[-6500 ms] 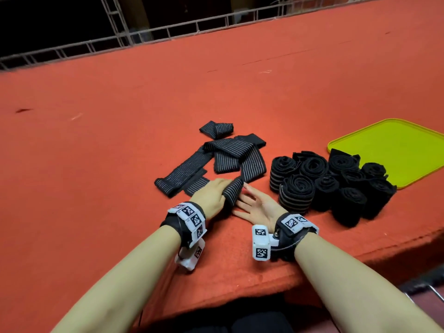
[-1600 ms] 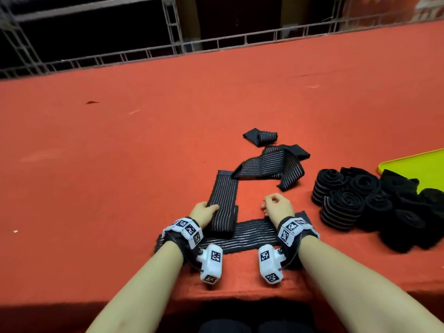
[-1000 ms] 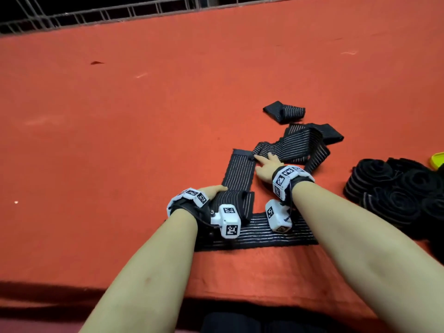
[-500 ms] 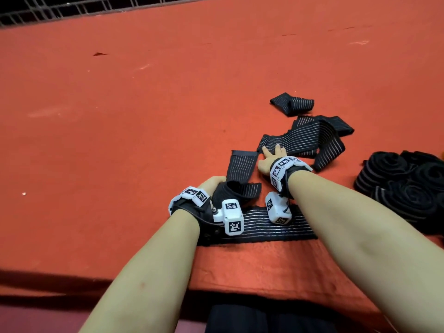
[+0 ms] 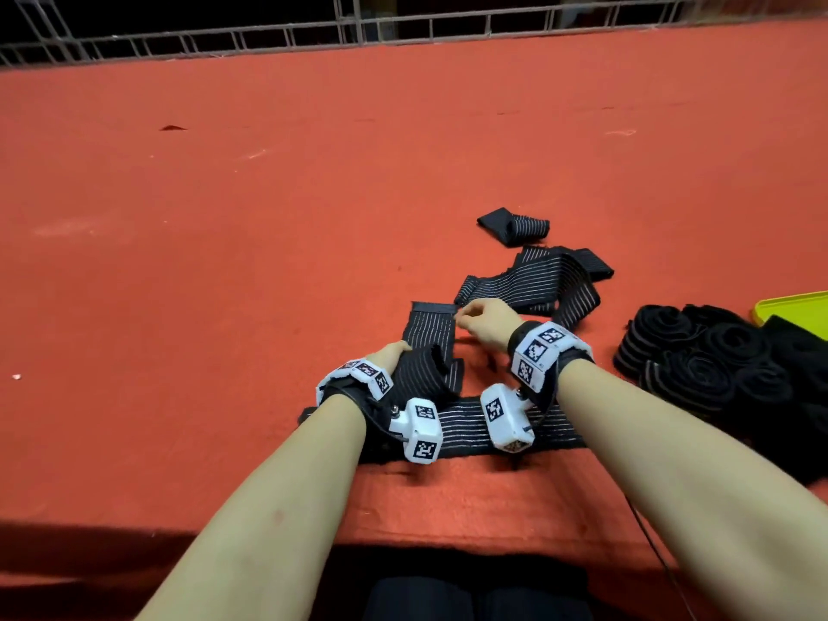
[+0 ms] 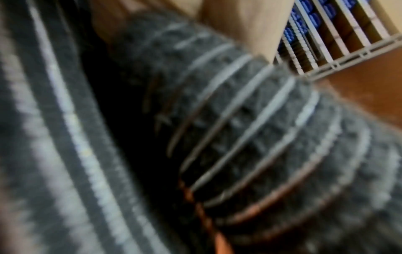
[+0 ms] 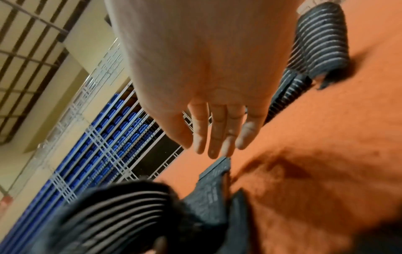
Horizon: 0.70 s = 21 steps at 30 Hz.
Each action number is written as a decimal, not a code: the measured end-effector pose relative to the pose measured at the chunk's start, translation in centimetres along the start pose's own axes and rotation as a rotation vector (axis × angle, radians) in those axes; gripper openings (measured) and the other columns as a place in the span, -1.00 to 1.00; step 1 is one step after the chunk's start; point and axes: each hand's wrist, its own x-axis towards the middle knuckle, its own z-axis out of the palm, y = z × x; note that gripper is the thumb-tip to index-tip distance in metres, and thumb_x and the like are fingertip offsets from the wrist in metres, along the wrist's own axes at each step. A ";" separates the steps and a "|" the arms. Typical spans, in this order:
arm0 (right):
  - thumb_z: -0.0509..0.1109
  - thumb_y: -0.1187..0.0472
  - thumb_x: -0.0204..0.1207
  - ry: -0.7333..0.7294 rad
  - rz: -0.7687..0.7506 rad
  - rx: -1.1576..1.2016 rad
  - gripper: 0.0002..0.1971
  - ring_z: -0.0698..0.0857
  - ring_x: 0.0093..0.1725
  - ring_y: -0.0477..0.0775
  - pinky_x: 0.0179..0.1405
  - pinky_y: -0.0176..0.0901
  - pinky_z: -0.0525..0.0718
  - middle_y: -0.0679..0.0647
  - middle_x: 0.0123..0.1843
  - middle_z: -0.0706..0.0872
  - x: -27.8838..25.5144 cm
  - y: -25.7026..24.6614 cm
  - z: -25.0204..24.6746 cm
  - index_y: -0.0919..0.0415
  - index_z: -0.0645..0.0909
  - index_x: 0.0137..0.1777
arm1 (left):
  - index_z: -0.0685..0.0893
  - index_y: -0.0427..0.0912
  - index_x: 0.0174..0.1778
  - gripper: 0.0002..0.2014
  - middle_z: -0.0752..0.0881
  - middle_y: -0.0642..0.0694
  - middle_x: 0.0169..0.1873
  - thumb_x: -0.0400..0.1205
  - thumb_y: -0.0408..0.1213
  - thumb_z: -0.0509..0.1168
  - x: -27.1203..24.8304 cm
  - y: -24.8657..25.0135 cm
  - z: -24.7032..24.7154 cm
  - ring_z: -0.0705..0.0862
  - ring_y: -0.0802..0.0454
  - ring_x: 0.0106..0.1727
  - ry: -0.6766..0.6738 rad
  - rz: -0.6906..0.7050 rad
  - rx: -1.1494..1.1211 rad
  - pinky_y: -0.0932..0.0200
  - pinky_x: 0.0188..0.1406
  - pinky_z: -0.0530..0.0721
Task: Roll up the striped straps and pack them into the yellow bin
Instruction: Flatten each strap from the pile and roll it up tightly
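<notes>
The striped strap [image 5: 432, 338] being worked lies on the red tabletop [image 5: 224, 262] just in front of the person, its near end curled up into a loose roll and its far end flat on the felt. The left hand [image 5: 390, 354] has that rolled end, fingers wrapped round it; the left wrist view shows only blurred striped fabric pressed close, with a finger across the top. The right hand [image 5: 486, 322] reaches in over the flat far end, and here the right wrist view helps: its fingers [image 7: 217, 130] are extended and close together, tips down at the strap's far corner, clamped on nothing. A second strap [image 5: 466, 425] lies flat crosswise under both wrists, close to the tabletop's near edge. Beyond the right hand sits a loose heap of unrolled straps [image 5: 542, 280], with a small folded one [image 5: 513, 226] just behind it. Off to the right, a cluster of finished rolls [image 5: 699, 360] stands packed together, and just past them the corner of the yellow bin [image 5: 788, 307] peeks in at the frame's edge.
</notes>
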 end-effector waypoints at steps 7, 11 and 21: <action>0.34 0.05 0.58 -0.116 0.074 0.167 -0.77 0.50 -0.43 -0.01 -0.37 -0.15 0.50 0.03 -0.41 0.54 -3.3 -1.8 2.0 0.12 0.56 -0.27 | 0.59 -0.30 0.24 -0.63 0.71 -0.31 0.12 0.50 -0.39 0.40 -5.2 0.0 0.8 0.67 -0.12 0.07 -0.053 0.548 0.335 0.08 0.15 0.57; 0.35 -0.17 0.52 -0.159 0.170 0.647 -0.61 0.67 -0.22 0.10 -0.19 -0.15 0.61 0.15 -0.19 0.69 -5.0 -3.5 1.3 0.20 0.64 -0.07 | 0.55 -0.06 0.41 -0.49 0.69 -0.12 0.19 0.51 -0.42 0.24 -8.4 2.4 0.3 0.62 -0.10 0.23 -0.033 0.842 0.778 0.09 0.22 0.55; 0.29 0.15 0.66 0.037 0.342 1.262 -0.73 0.75 -0.30 0.22 -0.55 -0.04 0.72 0.27 -0.05 0.71 -8.2 -1.9 -2.9 0.39 0.60 0.13 | 0.46 0.20 0.44 -0.56 0.51 -0.07 0.11 0.64 -0.25 0.16 -12.0 1.5 -1.4 0.67 -0.20 0.05 0.182 1.021 1.321 -0.02 -0.13 0.58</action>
